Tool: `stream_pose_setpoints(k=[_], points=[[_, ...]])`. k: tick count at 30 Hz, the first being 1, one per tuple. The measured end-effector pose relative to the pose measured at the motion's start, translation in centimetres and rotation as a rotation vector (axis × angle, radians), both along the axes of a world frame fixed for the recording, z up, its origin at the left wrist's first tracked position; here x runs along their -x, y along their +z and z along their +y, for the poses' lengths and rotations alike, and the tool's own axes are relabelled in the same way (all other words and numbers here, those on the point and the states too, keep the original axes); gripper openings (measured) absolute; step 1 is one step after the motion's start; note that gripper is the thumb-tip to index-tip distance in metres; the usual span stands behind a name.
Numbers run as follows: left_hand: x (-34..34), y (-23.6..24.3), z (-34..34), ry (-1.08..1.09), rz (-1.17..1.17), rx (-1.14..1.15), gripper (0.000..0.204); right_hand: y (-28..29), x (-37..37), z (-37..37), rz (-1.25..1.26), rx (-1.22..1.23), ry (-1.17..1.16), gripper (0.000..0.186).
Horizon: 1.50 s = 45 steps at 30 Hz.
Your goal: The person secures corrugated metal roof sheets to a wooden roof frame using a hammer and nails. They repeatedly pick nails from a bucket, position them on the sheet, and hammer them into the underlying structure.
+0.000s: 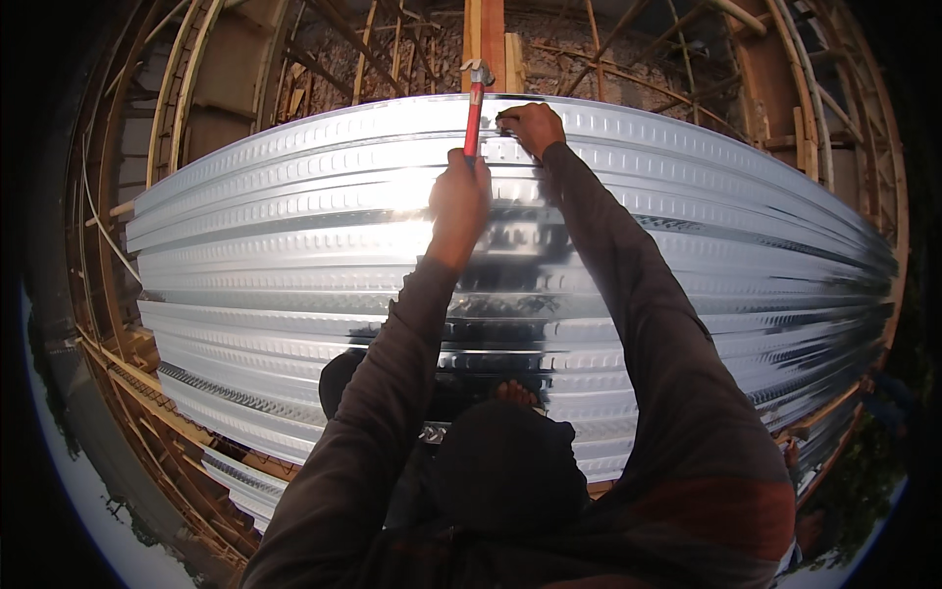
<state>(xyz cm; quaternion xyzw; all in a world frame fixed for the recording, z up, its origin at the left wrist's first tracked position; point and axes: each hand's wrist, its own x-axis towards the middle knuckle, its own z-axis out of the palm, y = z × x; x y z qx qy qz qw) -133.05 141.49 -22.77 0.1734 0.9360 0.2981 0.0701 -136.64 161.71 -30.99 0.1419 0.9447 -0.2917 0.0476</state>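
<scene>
My left hand [461,203] is wrapped round the lower handle of a hammer [474,116]. The hammer has a red handle and a metal head that points away from me, out past the sheet's far edge. Just right of it, my right hand [535,129] is closed in a pinch low over the ribbed, shiny metal decking [324,201]. A small dark thing shows at its fingertips, too small to name. Both arms are stretched forward across the decking.
Beyond the far edge, a timber beam [485,39] runs away from me over a lower level with poles and wood scraps. Wooden formwork [221,74] stands at the left, and more timber [800,88] at the right. Bare toes [516,393] show below me on the decking.
</scene>
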Motion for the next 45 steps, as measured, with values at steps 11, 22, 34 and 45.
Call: stream_pose_setpoints(k=[11, 22, 34, 45], points=[[1.1, -1.9, -0.2, -0.206, 0.100, 0.063, 0.031, -0.4, 0.2, -0.3, 0.002, -0.004, -0.039, 0.028], [1.8, -3.4, 0.0, -0.224, 0.118, 0.148, 0.029, -0.4, 0.6, -0.2, -0.054, 0.073, -0.094, 0.031], [2.4, -3.2, 0.0, -0.203, 0.163, 0.171, 0.018, -0.2, 0.7, -0.4, -0.057, 0.077, -0.098, 0.025], [2.6, 2.1, 1.5, -0.030, 0.080, -0.057, 0.024, -1.0, 0.0, -0.1, 0.112, 0.165, -0.093, 0.025]])
